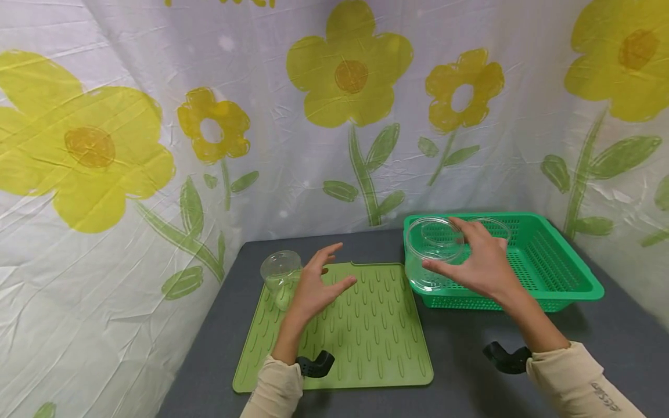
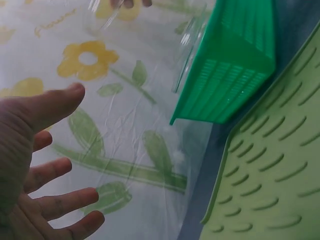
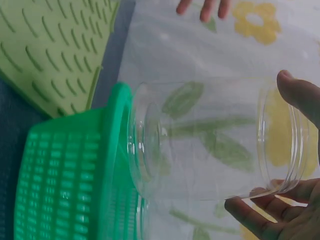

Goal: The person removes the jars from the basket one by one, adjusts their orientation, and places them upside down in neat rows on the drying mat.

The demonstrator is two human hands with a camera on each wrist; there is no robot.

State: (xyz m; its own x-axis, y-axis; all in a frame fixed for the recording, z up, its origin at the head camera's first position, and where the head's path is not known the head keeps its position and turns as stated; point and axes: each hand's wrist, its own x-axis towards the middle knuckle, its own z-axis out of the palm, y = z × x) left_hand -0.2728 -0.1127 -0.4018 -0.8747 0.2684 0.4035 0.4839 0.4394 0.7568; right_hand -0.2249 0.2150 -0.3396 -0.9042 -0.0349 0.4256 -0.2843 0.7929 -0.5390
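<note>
My right hand (image 1: 486,262) grips a clear, round plastic jar (image 1: 430,264) near its open rim, thumb on one side and fingers on the other. The jar is upright, over the left end of the green basket (image 1: 567,255). In the right wrist view, the jar (image 3: 210,140) looks see-through, with nothing visible inside. My left hand (image 1: 313,288) is raised over the green mat (image 1: 376,331), fingers spread and holding nothing. Just left of it, another clear container (image 1: 280,268) stands at the mat's back left corner, partly hidden by that hand.
A second clear jar (image 1: 496,225) is in the basket, mostly hidden behind my right hand. Both mat and basket rest on a dark grey table (image 1: 204,354). A white curtain (image 1: 266,191) printed with yellow flowers hangs behind and beside the table.
</note>
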